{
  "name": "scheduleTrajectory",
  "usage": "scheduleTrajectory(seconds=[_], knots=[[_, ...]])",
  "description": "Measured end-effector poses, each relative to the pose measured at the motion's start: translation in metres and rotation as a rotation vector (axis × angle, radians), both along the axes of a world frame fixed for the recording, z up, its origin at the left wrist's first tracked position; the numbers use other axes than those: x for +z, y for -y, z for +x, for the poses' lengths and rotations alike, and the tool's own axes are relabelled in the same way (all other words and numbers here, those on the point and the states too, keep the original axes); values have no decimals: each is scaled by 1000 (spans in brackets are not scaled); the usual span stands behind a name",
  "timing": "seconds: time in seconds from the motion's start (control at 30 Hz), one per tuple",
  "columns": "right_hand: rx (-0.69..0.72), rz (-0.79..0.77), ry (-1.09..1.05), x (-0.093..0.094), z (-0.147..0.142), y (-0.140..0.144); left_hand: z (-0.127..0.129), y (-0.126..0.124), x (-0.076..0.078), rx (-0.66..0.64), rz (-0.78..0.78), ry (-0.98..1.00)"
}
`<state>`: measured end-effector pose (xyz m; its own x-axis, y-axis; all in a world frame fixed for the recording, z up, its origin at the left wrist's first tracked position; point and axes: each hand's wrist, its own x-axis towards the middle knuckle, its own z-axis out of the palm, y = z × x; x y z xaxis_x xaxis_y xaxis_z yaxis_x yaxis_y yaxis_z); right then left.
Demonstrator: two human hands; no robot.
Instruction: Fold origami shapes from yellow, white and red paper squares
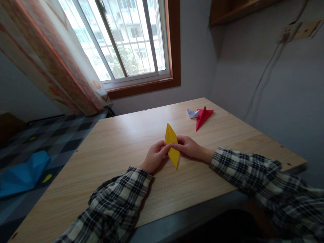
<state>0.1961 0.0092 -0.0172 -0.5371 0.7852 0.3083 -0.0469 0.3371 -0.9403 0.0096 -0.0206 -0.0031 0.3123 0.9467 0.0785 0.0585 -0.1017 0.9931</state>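
A folded piece of yellow origami paper point(172, 135), a long diamond with a split upper point, is held between both hands above the table's middle. From the left, my left hand point(157, 155) pinches its edge with thumb and fingers. My right hand point(189, 146) grips the opposite edge, its thumb lying across the front. The two thumbs come together near the paper's centre. Fingers behind the paper are partly hidden. One sharp tip of the paper points down toward me.
On the wooden tabletop point(121, 148), a white paper boat point(192, 113) touches a red paper plane point(204, 117) at the back right. Blue folded paper point(25, 173) lies on a checked cloth point(68, 138) at left. A window and curtain point(58, 57) stand behind.
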Motion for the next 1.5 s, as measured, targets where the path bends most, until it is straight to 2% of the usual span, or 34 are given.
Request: scheduleTrajectory(seconds=[0.3,0.6,0.93,1.13,1.33,1.5], knots=[[-49,43,19,4,-1,4,3,2,3,-20,9,33],[-66,-15,-3,1,-1,2,2,1,2,56,66,-11],[-183,37,38,2,1,1,4,2,-1,116,7,73],[-71,15,0,5,0,4,3,2,0,126,-29,81],[-42,43,-1,5,-2,6,4,5,3,153,66,20],[-57,47,-10,2,-1,5,4,5,5,57,206,-94]])
